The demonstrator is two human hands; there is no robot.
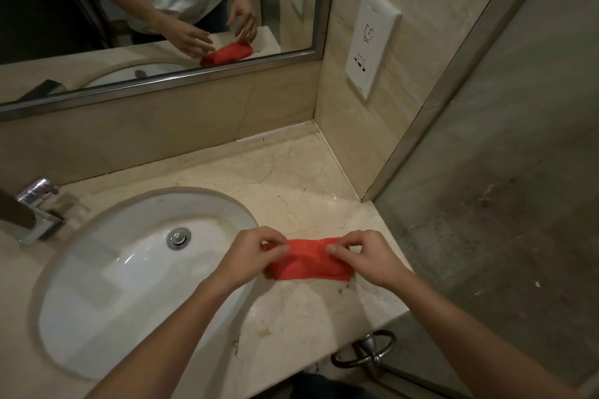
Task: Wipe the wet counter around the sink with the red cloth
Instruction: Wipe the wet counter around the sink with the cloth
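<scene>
Red cloth (309, 261) between hands: soft, light, limp. Left hand (256, 253), right hand (366, 256) pinch far edge; bunch before wiping surface (291, 178).

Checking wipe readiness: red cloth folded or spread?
Folded: the red cloth lies as a narrow layered band on the counter, left hand and right hand pinching its ends.

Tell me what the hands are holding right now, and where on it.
Both hold the red cloth, which lies on the counter. The left hand pinches its upper left edge, the right hand its upper right edge.
</scene>
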